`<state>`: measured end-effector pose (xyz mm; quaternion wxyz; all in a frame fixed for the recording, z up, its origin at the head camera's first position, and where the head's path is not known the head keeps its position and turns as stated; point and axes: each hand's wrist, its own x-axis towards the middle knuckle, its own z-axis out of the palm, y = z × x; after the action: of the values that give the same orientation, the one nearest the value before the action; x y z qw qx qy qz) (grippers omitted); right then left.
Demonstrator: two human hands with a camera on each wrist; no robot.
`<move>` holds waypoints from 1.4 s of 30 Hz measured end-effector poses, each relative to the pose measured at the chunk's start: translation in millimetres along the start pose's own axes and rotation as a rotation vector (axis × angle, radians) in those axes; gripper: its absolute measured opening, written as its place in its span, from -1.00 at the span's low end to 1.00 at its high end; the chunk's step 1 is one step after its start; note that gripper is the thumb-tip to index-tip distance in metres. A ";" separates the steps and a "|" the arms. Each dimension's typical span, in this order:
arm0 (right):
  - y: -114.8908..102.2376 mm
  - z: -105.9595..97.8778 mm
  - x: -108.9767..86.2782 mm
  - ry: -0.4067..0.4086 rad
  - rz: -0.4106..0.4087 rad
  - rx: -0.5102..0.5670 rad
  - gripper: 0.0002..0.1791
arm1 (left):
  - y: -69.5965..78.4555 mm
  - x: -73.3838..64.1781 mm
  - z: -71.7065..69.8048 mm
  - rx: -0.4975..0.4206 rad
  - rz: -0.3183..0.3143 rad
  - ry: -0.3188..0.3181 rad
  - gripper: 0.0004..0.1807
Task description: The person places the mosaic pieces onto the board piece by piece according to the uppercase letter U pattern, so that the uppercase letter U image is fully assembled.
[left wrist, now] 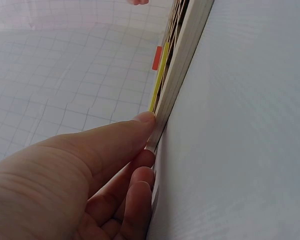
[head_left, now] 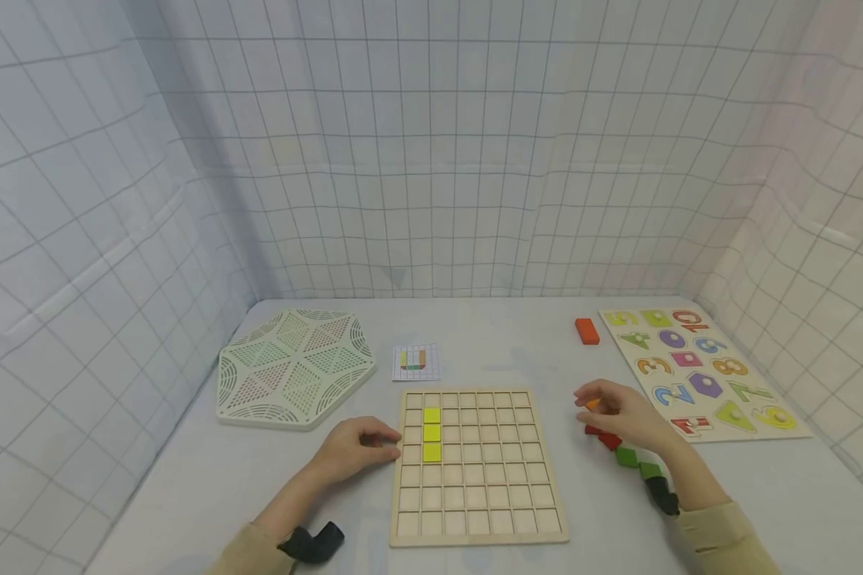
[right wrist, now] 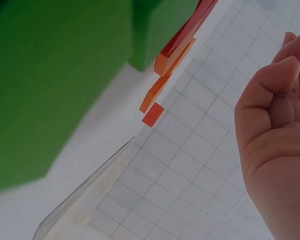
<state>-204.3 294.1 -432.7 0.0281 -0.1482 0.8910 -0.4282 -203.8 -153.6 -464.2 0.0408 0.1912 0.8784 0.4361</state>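
Observation:
A square wooden grid board lies on the table, with three yellow square tiles in its second column. My left hand touches the board's left edge with its thumb and fingertips; the left wrist view shows the thumb against that edge. My right hand hovers over a line of coloured blocks, its fingers loosely bent, and I see nothing between them. Red blocks, green blocks and an orange block make up this line, partly hidden by the hand. Orange blocks also show in the right wrist view.
A small pattern card lies behind the board. To the left is a white hexagonal stencil plate. A number-and-shape puzzle board lies at the right, and a lone orange-red block sits near it. Gridded cloth walls surround the table.

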 end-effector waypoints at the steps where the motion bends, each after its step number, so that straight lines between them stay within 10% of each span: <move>1: 0.7 -0.6 -0.7 0.001 0.008 0.007 -0.59 | 0.0 -0.1 -0.1 0.000 -0.002 -0.001 -0.76; 42: 17.6 -8.0 -8.3 -0.050 0.043 0.024 -0.58 | -3.2 0.9 0.7 0.004 0.000 0.004 -0.76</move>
<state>-202.0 312.9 -441.9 0.0614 -0.1394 0.8877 -0.4345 -205.5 -154.5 -467.1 0.0385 0.1906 0.8793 0.4347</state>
